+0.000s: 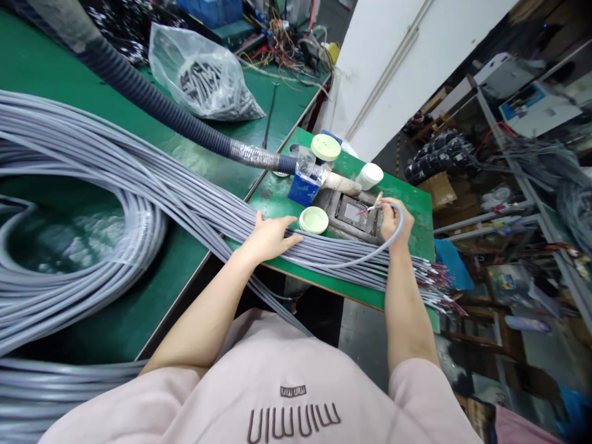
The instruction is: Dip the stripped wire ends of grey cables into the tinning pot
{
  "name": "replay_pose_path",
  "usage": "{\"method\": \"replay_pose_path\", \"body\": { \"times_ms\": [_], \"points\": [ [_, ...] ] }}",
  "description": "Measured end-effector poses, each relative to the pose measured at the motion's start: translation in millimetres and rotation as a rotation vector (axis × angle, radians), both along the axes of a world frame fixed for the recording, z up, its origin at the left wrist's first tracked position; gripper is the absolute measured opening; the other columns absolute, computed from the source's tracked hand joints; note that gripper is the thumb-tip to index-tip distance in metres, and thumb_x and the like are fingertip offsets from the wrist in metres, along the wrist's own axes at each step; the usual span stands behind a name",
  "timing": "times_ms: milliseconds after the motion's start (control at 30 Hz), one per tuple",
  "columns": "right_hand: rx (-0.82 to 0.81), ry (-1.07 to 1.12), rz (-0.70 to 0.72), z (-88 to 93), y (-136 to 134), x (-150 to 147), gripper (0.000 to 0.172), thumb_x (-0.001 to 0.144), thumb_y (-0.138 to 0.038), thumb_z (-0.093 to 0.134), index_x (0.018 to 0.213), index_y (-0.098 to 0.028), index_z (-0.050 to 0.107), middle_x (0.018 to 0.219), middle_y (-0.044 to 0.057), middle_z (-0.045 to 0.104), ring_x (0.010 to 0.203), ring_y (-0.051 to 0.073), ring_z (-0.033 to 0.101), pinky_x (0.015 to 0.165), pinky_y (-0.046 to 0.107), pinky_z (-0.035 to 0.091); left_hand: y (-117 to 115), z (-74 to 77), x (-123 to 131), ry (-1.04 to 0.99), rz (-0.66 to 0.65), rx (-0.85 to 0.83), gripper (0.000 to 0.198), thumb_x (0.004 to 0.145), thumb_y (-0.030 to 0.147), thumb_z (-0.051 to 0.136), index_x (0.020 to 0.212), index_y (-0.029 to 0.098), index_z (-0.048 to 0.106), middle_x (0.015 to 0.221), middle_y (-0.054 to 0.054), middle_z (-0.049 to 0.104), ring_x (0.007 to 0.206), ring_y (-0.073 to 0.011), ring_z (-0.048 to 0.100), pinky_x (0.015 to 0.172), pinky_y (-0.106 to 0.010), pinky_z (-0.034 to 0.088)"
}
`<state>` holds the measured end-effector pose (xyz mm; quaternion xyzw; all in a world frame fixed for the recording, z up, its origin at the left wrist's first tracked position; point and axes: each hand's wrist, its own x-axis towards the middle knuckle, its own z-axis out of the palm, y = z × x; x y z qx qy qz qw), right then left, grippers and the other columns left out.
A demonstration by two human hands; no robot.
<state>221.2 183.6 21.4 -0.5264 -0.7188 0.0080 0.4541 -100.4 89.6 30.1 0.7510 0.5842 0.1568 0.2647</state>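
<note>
A thick bundle of grey cables runs across the green tables. My left hand lies on the bundle with its fingers spread. In my right hand the fingers are closed round the end of one grey cable, which bends back in a loop from the bundle. Thin red and white wires stick out of that end, over the grey surface of a square metal pot. A pale stick shows at my right fingertips. Several stripped cable ends fan out right of my right forearm.
A ribbed hose with a taped nozzle reaches the pot, past a blue box. Nearby stand a pale green dish, a green-lidded jar and a white cup. A plastic bag and coiled cables lie left.
</note>
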Motion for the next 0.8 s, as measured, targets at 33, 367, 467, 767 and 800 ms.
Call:
{"method": "replay_pose_path", "body": {
  "times_ms": [33, 367, 467, 767, 800],
  "points": [
    [-0.007, 0.001, 0.001, -2.3, 3, 2, 0.027, 0.092, -0.038, 0.049, 0.096, -0.018, 0.067, 0.088, 0.006, 0.075, 0.085, 0.021, 0.071, 0.082, 0.036, 0.054, 0, -0.1, 0, 0.001, 0.001, 0.001, 0.047, 0.088, 0.044, 0.053, 0.127, 0.019, 0.053, 0.116, -0.012, 0.070, 0.112, -0.0331, 0.062, 0.109, -0.064, 0.017],
    [-0.085, 0.042, -0.005, -10.6, 19, 0, 0.020, 0.087, -0.032, 0.051, 0.088, -0.018, 0.066, 0.081, 0.004, 0.075, 0.079, 0.019, 0.071, 0.079, 0.032, 0.054, 1, -4.1, 2, 0.015, 0.014, 0.017, 0.044, 0.087, 0.045, 0.054, 0.124, 0.022, 0.055, 0.117, -0.010, 0.069, 0.110, -0.0317, 0.063, 0.110, -0.063, 0.016],
    [-0.101, 0.015, -0.010, -13.5, 22, -1, 0.020, 0.087, -0.032, 0.051, 0.087, -0.018, 0.067, 0.081, 0.005, 0.075, 0.080, 0.020, 0.071, 0.080, 0.033, 0.053, 0, -4.8, 3, 0.003, 0.015, 0.017, 0.044, 0.087, 0.044, 0.054, 0.124, 0.021, 0.056, 0.119, -0.011, 0.069, 0.111, -0.0324, 0.062, 0.110, -0.064, 0.015],
    [0.079, 0.086, 0.012, 32.5, -53, -25, 0.022, 0.093, -0.031, 0.050, 0.097, -0.021, 0.069, 0.094, 0.006, 0.075, 0.094, 0.021, 0.069, 0.088, 0.038, 0.053, -1, -6.9, 1, -0.196, 0.081, 0.011, 0.039, 0.084, 0.042, 0.058, 0.118, 0.023, 0.061, 0.117, -0.007, 0.070, 0.111, -0.0292, 0.062, 0.113, -0.064, 0.009],
    [0.098, 0.089, 0.033, 37.0, -69, -32, 0.021, 0.093, -0.029, 0.050, 0.098, -0.022, 0.070, 0.096, 0.005, 0.074, 0.095, 0.022, 0.069, 0.089, 0.039, 0.053, -4, -7.5, 5, -0.306, 0.108, 0.019, 0.037, 0.084, 0.042, 0.059, 0.116, 0.023, 0.063, 0.114, -0.006, 0.071, 0.109, -0.0274, 0.064, 0.115, -0.061, 0.012]
  ]
}}
